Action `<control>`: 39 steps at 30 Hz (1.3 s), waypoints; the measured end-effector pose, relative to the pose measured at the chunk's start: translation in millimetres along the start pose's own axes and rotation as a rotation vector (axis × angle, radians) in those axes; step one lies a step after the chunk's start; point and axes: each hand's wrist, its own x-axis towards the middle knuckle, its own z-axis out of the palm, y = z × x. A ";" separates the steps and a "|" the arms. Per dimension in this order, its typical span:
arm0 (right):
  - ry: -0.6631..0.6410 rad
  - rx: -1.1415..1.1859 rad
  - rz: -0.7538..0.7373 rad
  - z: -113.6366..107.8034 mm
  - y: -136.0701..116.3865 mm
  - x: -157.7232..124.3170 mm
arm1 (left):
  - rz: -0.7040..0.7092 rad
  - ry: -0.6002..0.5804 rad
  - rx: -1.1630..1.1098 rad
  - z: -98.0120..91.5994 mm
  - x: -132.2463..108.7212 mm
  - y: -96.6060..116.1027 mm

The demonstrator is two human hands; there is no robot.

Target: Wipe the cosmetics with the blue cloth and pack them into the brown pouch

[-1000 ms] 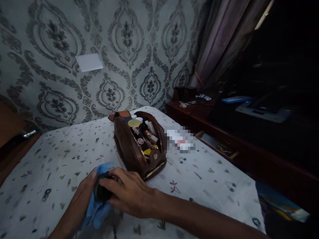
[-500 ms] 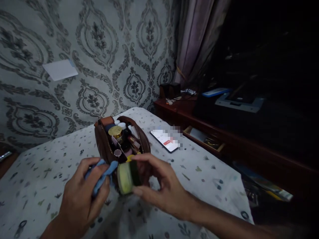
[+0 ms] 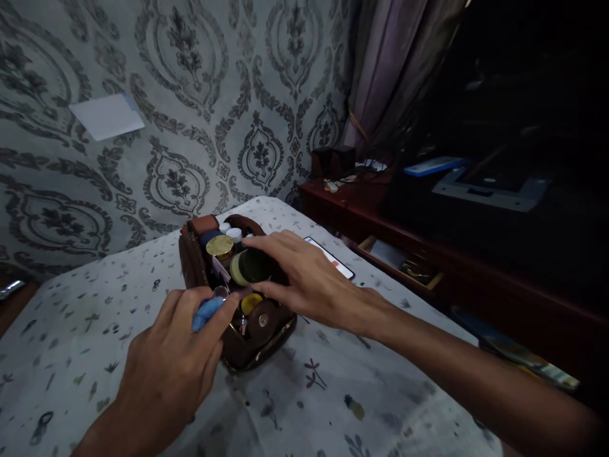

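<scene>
A brown leather pouch (image 3: 259, 333) stands open on the patterned cloth of the bed (image 3: 95, 311), packed with small cosmetic jars and tubes. My right hand (image 3: 304, 279) reaches over the pouch and grips a round dark jar with a pale green base (image 3: 250, 268), holding it on its side in the pouch's opening. My left hand (image 3: 174, 362) is closed on a blue cloth (image 3: 205, 313) at the pouch's near left side, its fingertips touching the rim. A gold-lidded jar (image 3: 219, 246) sits inside toward the back.
A phone (image 3: 339, 261) lies on the bed right of the pouch, partly hidden by my right hand. A dark wooden cabinet (image 3: 428, 254) with an open drawer (image 3: 404, 260) runs along the right. Patterned wallpaper with a white paper (image 3: 107, 116) is behind.
My right hand lifted the round jar from the bed and carried it forward into the pouch's opening. My left hand, still on the blue cloth, moved up to the pouch's rim.
</scene>
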 end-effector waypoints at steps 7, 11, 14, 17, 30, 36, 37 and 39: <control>-0.335 -0.203 -0.145 -15.9 -2.4 34.5 | -0.007 0.016 -0.030 2.5 -3.5 0.4; -0.449 -0.259 -0.102 -27.8 -7.5 45.7 | -0.020 0.032 -0.018 1.8 -2.6 1.0; -0.471 -0.269 -0.081 -30.0 -9.2 48.7 | -0.027 0.035 -0.002 0.9 -2.3 1.3; -0.467 -0.305 -0.080 -30.6 -6.9 49.1 | -0.036 0.032 0.001 0.3 -3.3 1.5; -0.576 -0.418 -0.191 -17.8 -13.0 52.6 | -0.030 0.030 -0.012 -0.2 -5.5 3.4; -0.669 -0.489 -0.207 -6.0 -15.7 62.7 | -0.033 0.019 -0.036 0.3 -6.4 2.8; -0.687 -0.492 -0.206 -4.5 -14.9 64.4 | -0.034 0.017 -0.038 0.5 -6.5 2.9; -0.722 -0.501 -0.201 -1.4 -12.6 67.3 | -0.037 0.018 -0.039 1.0 -6.6 3.3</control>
